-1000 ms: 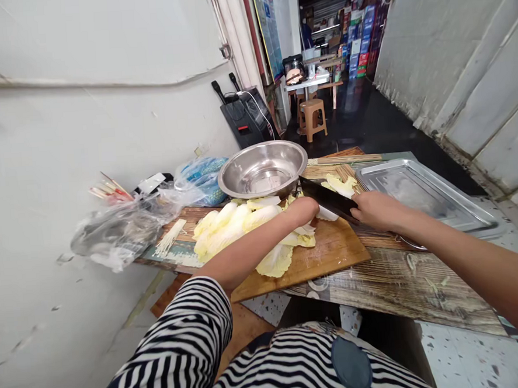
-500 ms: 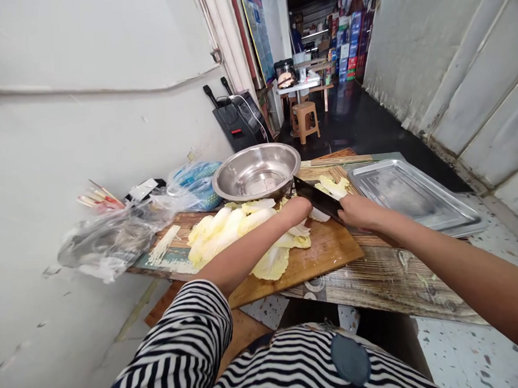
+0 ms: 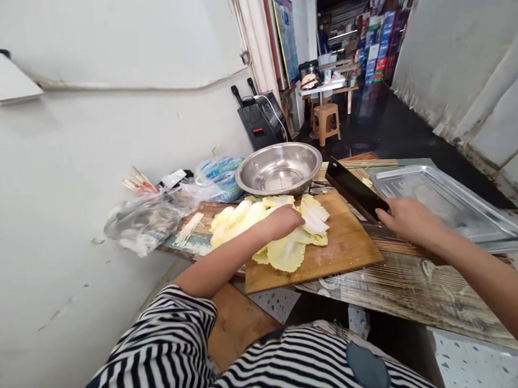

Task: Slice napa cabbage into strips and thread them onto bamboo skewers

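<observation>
My right hand (image 3: 403, 215) is closed on the handle of a dark, broad-bladed cleaver (image 3: 354, 189), held off the right edge of the wooden cutting board (image 3: 350, 250). Pale yellow cabbage leaves (image 3: 286, 252) lie in a heap across the board's left part. Over the heap is my left hand (image 3: 287, 220), its fingers bent down at the leaves; what the fingertips hold, if anything, is hidden. One loose leaf (image 3: 315, 214) lies just right of that hand. Behind the leaves stands a steel basin (image 3: 279, 169), with only its bare metal inside showing.
To the right lies a metal tray (image 3: 444, 206). Thin white mushrooms (image 3: 188, 229) and clear plastic bags (image 3: 144, 221) are at the table's left end, near the wall. Farther back are a black speaker (image 3: 261, 123) and a brown stool (image 3: 326, 122).
The view has turned left. The cleaver has moved right, away from my left hand and off the board. A leaf now shows at the board's back, right of my left hand.
</observation>
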`<state>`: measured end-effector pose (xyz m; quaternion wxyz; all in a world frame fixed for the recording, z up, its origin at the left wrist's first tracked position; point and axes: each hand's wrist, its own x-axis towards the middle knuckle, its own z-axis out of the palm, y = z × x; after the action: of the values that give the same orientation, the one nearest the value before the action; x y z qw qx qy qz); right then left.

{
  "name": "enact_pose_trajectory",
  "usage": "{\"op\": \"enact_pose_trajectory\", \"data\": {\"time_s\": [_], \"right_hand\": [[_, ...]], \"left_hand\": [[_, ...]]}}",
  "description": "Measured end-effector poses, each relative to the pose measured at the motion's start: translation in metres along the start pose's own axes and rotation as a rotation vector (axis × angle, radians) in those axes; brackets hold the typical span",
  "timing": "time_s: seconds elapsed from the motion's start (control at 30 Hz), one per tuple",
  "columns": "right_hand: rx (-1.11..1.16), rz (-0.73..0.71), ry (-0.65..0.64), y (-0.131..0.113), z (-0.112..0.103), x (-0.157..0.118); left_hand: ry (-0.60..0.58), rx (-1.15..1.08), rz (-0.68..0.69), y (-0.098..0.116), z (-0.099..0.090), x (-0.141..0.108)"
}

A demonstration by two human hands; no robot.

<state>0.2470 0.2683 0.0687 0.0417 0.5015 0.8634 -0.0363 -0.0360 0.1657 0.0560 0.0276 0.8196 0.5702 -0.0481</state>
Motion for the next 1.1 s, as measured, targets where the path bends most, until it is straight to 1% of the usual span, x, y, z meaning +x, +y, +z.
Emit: {"op": "enact_pose_trajectory", "data": {"time_s": [0.07, 0.1, 0.17, 0.2, 0.27, 0.33, 0.4, 0.5, 0.53, 0.6, 0.67, 0.73, 0.83, 0.9, 0.93, 1.0, 1.03, 1.1], "right_hand": [[0.024, -0.001, -0.002, -0.001, 0.004, -0.009], [0.057, 0.002, -0.009, -0.001, 0.008, -0.013], [0.140, 0.028, -0.034, -0.001, 0.016, -0.018], [0.184, 0.044, -0.052, -0.001, 0.020, -0.020], [0.262, 0.062, -0.080, 0.000, 0.029, -0.023], [0.323, 0.059, -0.092, 0.003, 0.037, -0.025], [0.399, 0.037, -0.136, 0.006, 0.043, -0.025], [0.517, -0.007, -0.254, 0.007, 0.044, -0.023], [0.524, -0.020, -0.281, 0.006, 0.043, -0.022], [0.485, -0.033, -0.285, 0.003, 0.039, -0.021], [0.437, -0.033, -0.259, 0.000, 0.035, -0.020], [0.434, -0.033, -0.256, -0.003, 0.033, -0.020], [0.532, -0.008, -0.322, -0.007, 0.030, -0.018], [0.605, 0.031, -0.368, -0.011, 0.028, -0.016], [0.619, 0.035, -0.376, -0.013, 0.026, -0.014], [0.552, -0.005, -0.376, -0.020, 0.022, -0.012], [0.496, -0.040, -0.371, -0.023, 0.020, -0.012], [0.409, -0.094, -0.367, -0.030, 0.018, -0.013]], "left_hand": [[0.023, -0.055, 0.023, -0.008, -0.003, -0.014], [0.058, -0.059, -0.011, -0.012, -0.007, -0.020], [0.165, -0.032, -0.184, -0.019, -0.018, -0.028], [0.195, -0.003, -0.289, -0.021, -0.023, -0.031], [0.188, 0.038, -0.464, -0.023, -0.030, -0.033], [0.119, 0.047, -0.540, -0.023, -0.032, -0.033], [0.032, 0.052, -0.554, -0.021, -0.029, -0.029], [-0.076, 0.073, -0.558, -0.019, -0.020, -0.023], [-0.096, 0.080, -0.560, -0.019, -0.017, -0.021], [-0.104, 0.078, -0.562, -0.021, -0.014, -0.018], [-0.080, 0.030, -0.581, -0.024, -0.018, -0.018], [-0.020, -0.045, -0.620, -0.030, -0.029, -0.022], [0.070, -0.141, -0.649, -0.039, -0.051, -0.030], [0.076, -0.201, -0.626, -0.045, -0.061, -0.033], [0.070, -0.231, -0.612, -0.048, -0.063, -0.033], [0.088, -0.304, -0.599, -0.053, -0.061, -0.032], [0.128, -0.355, -0.602, -0.055, -0.058, -0.031], [0.272, -0.517, -0.605, -0.058, -0.051, -0.026]]}}
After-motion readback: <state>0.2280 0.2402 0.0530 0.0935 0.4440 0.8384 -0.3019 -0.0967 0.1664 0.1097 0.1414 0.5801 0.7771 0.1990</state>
